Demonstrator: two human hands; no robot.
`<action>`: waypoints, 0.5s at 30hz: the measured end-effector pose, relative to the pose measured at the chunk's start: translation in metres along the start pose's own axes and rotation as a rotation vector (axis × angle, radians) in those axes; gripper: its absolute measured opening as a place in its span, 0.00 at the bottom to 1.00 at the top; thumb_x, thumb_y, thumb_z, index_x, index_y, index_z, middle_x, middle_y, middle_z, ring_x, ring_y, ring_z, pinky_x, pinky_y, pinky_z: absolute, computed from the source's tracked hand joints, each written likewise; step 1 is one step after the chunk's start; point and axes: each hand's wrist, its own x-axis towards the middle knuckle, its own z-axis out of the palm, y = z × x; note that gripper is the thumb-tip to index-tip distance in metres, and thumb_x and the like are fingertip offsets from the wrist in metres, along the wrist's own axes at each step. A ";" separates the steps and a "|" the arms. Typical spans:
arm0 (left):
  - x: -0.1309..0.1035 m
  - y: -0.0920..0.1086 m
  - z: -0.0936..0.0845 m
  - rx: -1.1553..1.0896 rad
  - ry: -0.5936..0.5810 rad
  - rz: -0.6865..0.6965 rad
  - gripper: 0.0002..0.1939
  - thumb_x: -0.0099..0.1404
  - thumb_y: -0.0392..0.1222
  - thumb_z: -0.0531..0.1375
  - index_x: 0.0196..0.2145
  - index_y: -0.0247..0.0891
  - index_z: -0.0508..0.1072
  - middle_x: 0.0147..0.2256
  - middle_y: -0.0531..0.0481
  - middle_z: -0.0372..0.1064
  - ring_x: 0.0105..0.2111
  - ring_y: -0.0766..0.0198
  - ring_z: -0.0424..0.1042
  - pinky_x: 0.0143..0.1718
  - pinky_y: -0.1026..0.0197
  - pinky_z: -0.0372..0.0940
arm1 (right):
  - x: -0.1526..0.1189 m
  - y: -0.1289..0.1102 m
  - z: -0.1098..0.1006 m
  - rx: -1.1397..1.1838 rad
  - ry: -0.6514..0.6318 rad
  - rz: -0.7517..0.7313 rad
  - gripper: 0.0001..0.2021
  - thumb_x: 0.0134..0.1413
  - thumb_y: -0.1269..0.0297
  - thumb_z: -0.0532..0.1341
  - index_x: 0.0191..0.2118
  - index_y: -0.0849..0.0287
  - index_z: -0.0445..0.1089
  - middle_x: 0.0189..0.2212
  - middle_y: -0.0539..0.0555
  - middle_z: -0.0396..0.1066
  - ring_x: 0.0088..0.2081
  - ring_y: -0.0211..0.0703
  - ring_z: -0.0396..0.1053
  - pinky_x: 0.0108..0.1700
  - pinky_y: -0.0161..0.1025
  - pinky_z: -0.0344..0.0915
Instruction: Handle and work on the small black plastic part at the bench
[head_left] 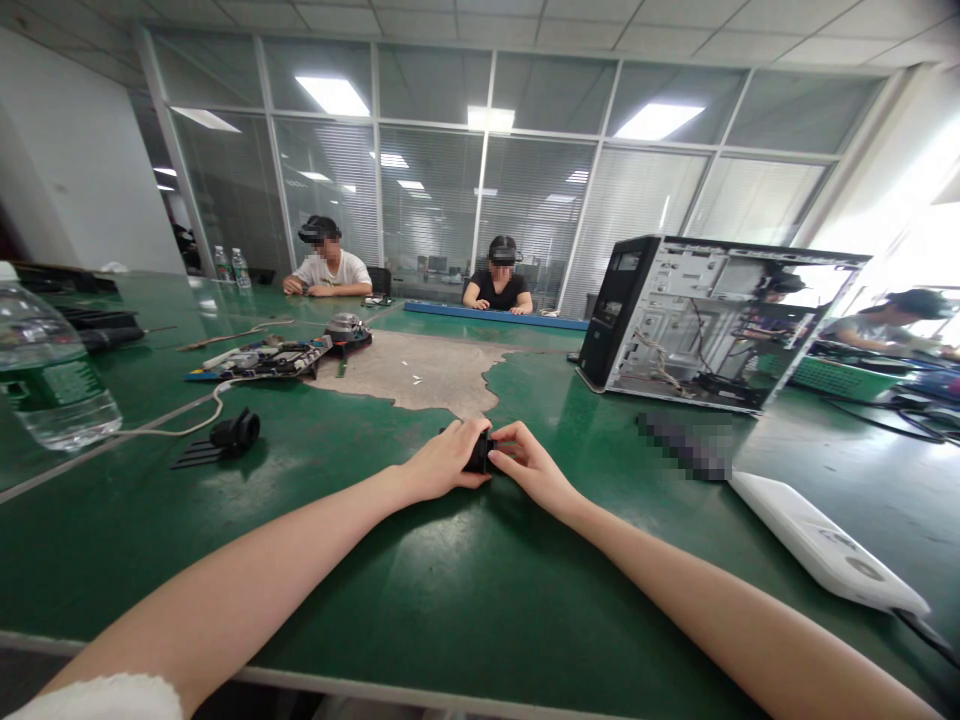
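Note:
Over the middle of the green table point(420, 600), my left hand point(450, 455) is wrapped round a small black part point(478, 458), mostly hidden by the fingers. From the other side my right hand point(525, 462) pinches the right edge of that same part with thumb and fingertips. What exactly the part is does not show. Off to the left lies a black plastic piece point(225, 438) with a round end and thin prongs. Farther back sits a circuit board point(266, 355) with a fan-like cooler point(347, 332) beside it.
An open computer case point(697, 325) stands at the right, with a white power bank-like device point(829, 540) nearer. A water bottle point(52, 370) is at the far left. A brown worn patch point(412, 365) marks the tabletop. Two people with headsets sit opposite; another is at right, beyond a green basket point(847, 378).

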 end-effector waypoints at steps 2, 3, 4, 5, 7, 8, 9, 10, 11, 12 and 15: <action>0.000 0.000 0.000 0.005 -0.005 -0.004 0.30 0.51 0.45 0.61 0.49 0.38 0.52 0.42 0.44 0.58 0.41 0.56 0.60 0.40 0.55 0.60 | 0.000 0.000 0.000 -0.023 0.038 0.010 0.11 0.44 0.63 0.59 0.36 0.57 0.59 0.36 0.50 0.62 0.38 0.38 0.64 0.38 0.37 0.63; 0.000 0.000 0.000 0.006 -0.006 -0.005 0.30 0.51 0.45 0.61 0.48 0.38 0.52 0.42 0.44 0.58 0.40 0.56 0.60 0.40 0.55 0.60 | 0.000 0.000 0.000 -0.035 0.058 0.022 0.12 0.43 0.63 0.59 0.36 0.57 0.59 0.36 0.50 0.62 0.38 0.38 0.63 0.38 0.37 0.63; 0.000 0.000 0.000 0.006 -0.006 -0.006 0.30 0.51 0.45 0.60 0.48 0.39 0.52 0.41 0.45 0.58 0.40 0.56 0.60 0.39 0.55 0.60 | 0.000 -0.001 -0.001 -0.047 0.079 0.035 0.12 0.43 0.64 0.59 0.35 0.57 0.59 0.36 0.50 0.62 0.38 0.38 0.63 0.38 0.37 0.63; 0.000 0.000 0.000 0.006 -0.005 -0.005 0.30 0.51 0.45 0.60 0.49 0.39 0.52 0.41 0.45 0.58 0.40 0.56 0.60 0.39 0.55 0.60 | 0.000 -0.001 -0.001 -0.059 0.099 0.048 0.12 0.42 0.64 0.59 0.35 0.57 0.59 0.35 0.50 0.62 0.38 0.39 0.63 0.38 0.37 0.63; 0.000 0.000 0.000 0.005 -0.002 -0.001 0.30 0.51 0.45 0.60 0.49 0.39 0.52 0.42 0.44 0.58 0.40 0.56 0.60 0.39 0.55 0.60 | 0.000 -0.002 -0.002 -0.065 0.134 0.063 0.12 0.42 0.66 0.59 0.35 0.57 0.59 0.35 0.50 0.63 0.38 0.38 0.63 0.39 0.38 0.62; 0.000 0.000 0.000 0.003 -0.002 0.002 0.30 0.51 0.45 0.60 0.49 0.39 0.52 0.42 0.44 0.58 0.40 0.56 0.60 0.40 0.55 0.60 | 0.000 -0.002 -0.003 -0.054 0.142 0.066 0.12 0.41 0.66 0.60 0.36 0.57 0.60 0.35 0.50 0.63 0.39 0.38 0.63 0.41 0.38 0.61; 0.000 0.000 0.000 0.001 -0.002 0.004 0.30 0.51 0.45 0.60 0.49 0.39 0.52 0.42 0.44 0.58 0.40 0.56 0.60 0.40 0.55 0.60 | 0.000 -0.001 -0.003 -0.031 0.141 0.066 0.13 0.41 0.66 0.60 0.36 0.57 0.59 0.35 0.50 0.63 0.39 0.38 0.63 0.42 0.38 0.61; 0.000 -0.001 0.001 -0.002 -0.005 0.005 0.30 0.51 0.45 0.60 0.48 0.39 0.52 0.42 0.44 0.58 0.41 0.56 0.60 0.40 0.55 0.60 | 0.001 0.000 -0.003 0.005 0.124 0.066 0.13 0.41 0.66 0.60 0.36 0.57 0.59 0.35 0.50 0.63 0.39 0.38 0.63 0.43 0.39 0.61; 0.000 -0.001 0.001 -0.006 -0.007 0.003 0.30 0.51 0.45 0.61 0.48 0.39 0.52 0.42 0.44 0.58 0.41 0.56 0.60 0.40 0.55 0.60 | 0.002 0.001 -0.003 0.048 0.096 0.067 0.14 0.40 0.65 0.61 0.36 0.57 0.59 0.35 0.50 0.63 0.39 0.38 0.64 0.43 0.39 0.61; 0.000 -0.001 0.001 -0.009 -0.010 0.001 0.30 0.51 0.45 0.61 0.48 0.39 0.52 0.42 0.44 0.58 0.41 0.57 0.60 0.40 0.55 0.59 | 0.003 0.002 -0.002 0.091 0.061 0.072 0.14 0.40 0.65 0.62 0.35 0.57 0.59 0.35 0.50 0.64 0.38 0.38 0.65 0.43 0.39 0.61; 0.000 -0.002 0.001 -0.014 -0.011 -0.011 0.30 0.51 0.45 0.60 0.49 0.39 0.52 0.42 0.45 0.58 0.40 0.57 0.60 0.40 0.55 0.59 | 0.006 0.006 -0.001 0.170 -0.016 0.108 0.14 0.39 0.63 0.63 0.33 0.58 0.59 0.34 0.50 0.65 0.36 0.38 0.66 0.40 0.39 0.62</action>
